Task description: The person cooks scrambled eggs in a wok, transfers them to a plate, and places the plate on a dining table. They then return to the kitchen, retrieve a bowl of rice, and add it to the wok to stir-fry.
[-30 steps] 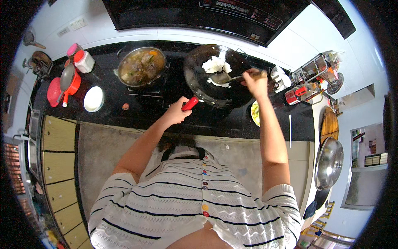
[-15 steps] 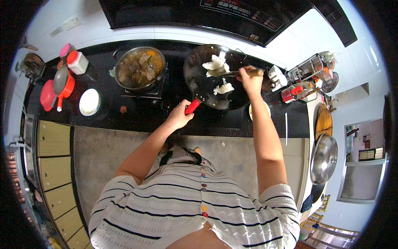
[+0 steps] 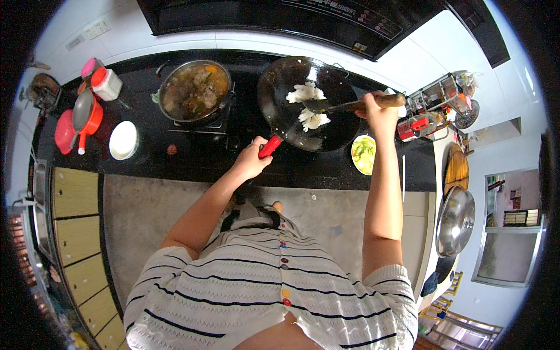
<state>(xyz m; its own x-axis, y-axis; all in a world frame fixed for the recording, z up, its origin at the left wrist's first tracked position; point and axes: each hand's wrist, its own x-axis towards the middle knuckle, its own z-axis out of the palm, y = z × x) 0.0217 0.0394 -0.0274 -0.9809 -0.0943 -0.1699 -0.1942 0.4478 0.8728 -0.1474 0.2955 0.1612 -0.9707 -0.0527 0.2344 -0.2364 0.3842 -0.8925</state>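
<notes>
A dark wok sits on the stove with clumps of white rice in it. My left hand is wrapped round the wok's red handle. In my right hand is a spatula with a wooden handle; its metal blade lies among the rice clumps in the middle of the wok. A bowl of chopped green and yellow food stands right of the wok, beside my right forearm.
Left of the wok, a pot of stew sits on another burner. A white bowl, a red pan and a red-lidded jar stand further left. At the right are a condiment rack and a steel lid.
My right hand has moved right with the spatula, pulling its blade back between the rice clumps. The rice has shifted and the bowl of chopped food shows fully. My left hand stays on the handle.
</notes>
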